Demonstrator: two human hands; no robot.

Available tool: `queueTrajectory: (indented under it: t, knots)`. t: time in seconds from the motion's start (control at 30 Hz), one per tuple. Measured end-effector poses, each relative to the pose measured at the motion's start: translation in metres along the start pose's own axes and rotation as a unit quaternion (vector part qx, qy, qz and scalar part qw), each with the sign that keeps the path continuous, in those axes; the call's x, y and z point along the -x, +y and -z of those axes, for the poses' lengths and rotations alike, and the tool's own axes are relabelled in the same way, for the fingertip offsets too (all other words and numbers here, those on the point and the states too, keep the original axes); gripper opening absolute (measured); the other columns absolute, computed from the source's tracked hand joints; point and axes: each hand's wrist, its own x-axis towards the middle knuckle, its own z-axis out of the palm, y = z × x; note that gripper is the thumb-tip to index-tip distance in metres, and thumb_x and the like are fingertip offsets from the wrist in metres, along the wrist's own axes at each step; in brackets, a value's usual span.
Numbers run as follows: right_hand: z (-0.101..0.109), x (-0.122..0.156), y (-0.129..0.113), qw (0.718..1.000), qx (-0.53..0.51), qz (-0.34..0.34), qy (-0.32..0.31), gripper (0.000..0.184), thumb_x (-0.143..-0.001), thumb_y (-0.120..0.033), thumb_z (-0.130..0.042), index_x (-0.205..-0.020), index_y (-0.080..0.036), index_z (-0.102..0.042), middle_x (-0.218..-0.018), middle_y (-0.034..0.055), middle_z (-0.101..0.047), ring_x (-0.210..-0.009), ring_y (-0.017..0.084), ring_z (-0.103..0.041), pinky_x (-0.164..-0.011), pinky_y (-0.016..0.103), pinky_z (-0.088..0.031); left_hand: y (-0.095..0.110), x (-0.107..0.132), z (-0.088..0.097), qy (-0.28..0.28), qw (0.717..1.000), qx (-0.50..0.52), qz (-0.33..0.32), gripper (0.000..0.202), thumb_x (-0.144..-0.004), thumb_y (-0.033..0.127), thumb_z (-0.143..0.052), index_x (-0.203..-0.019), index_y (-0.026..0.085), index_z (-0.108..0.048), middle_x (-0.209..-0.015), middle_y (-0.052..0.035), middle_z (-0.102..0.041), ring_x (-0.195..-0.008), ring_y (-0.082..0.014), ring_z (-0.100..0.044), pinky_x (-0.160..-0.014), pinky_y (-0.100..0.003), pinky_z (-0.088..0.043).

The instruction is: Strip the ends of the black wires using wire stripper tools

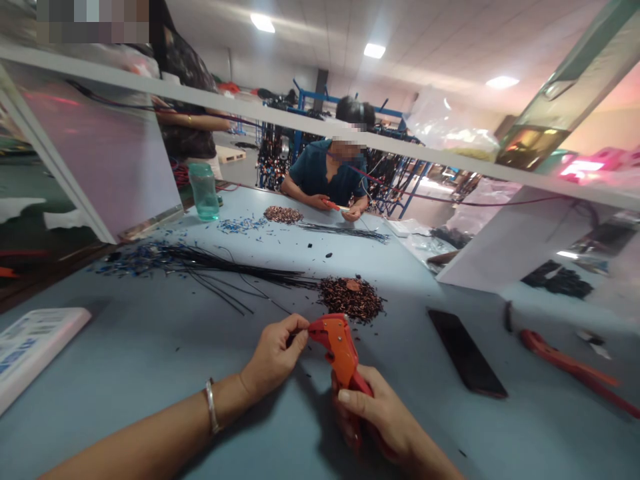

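Note:
My right hand [373, 407] is wrapped round the handles of an orange and red wire stripper [341, 350], its head pointing up and to the left. At that head, my left hand [280, 350] pinches a thin black wire [280, 308], which trails back to the left past the fingers. Whether the wire's end sits inside the jaws is hidden. Just beyond the tool lies a heap of short black and copper-coloured bits [350, 300]. A bundle of long black wires [240, 268] stretches leftward from the heap.
A black phone [467, 353] and a second red tool [570, 367] lie at right. A white box [40, 347] is at left, a green bottle [204, 193] farther back. Opposite, a co-worker [325, 173] holds a red-orange tool; another person [187, 100] stands behind at left.

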Motion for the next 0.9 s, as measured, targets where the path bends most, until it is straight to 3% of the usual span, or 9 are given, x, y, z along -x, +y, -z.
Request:
queueTrajectory:
  t: [0.37,0.53,0.77,0.9]
  knots:
    - [-0.014,-0.003,0.003,1.000,-0.005,0.011,0.020,0.039,-0.068,-0.048,-0.077,-0.073,-0.017,-0.053,-0.039,-0.0083,-0.048,-0.029,0.006,-0.039,-0.031,0.016,-0.032,0.002,0.001,0.004,0.005,1.000,0.013,0.013,0.024,-0.089,0.028,-0.045,-0.081,0.015,-0.064,-0.069,-0.0008,-0.062,-0.066,-0.0164,-0.055,-0.063,-0.026,-0.044]
    - [-0.014,-0.004,0.003,0.999,-0.027,0.014,0.036,0.041,-0.069,-0.050,-0.076,-0.069,-0.020,-0.047,-0.038,-0.0125,-0.039,-0.026,0.003,-0.028,-0.027,0.015,-0.028,0.004,0.000,0.003,0.006,0.999,0.030,0.020,0.023,-0.089,0.028,-0.047,-0.081,0.016,-0.065,-0.058,0.0043,-0.052,-0.053,-0.0128,-0.045,-0.053,-0.022,-0.039]
    - [0.000,0.000,-0.005,0.997,-0.070,0.014,0.035,0.031,-0.070,-0.035,-0.075,-0.084,-0.016,-0.054,-0.044,-0.0081,-0.050,-0.032,0.008,-0.042,-0.033,0.018,-0.038,0.004,-0.001,0.002,0.027,0.998,0.032,0.056,0.022,-0.086,0.031,-0.051,-0.076,0.016,-0.064,-0.053,0.0059,-0.047,-0.050,-0.0117,-0.042,-0.049,-0.021,-0.035]
    - [0.008,0.003,-0.019,0.990,-0.130,0.014,0.054,0.036,-0.064,-0.027,-0.077,-0.094,-0.015,-0.060,-0.070,-0.0004,-0.062,-0.057,0.014,-0.060,-0.056,0.028,-0.053,0.003,-0.001,0.003,0.026,0.995,0.046,0.082,0.022,-0.085,0.032,-0.051,-0.077,0.016,-0.064,-0.050,0.0071,-0.045,-0.047,-0.0108,-0.040,-0.047,-0.021,-0.033]
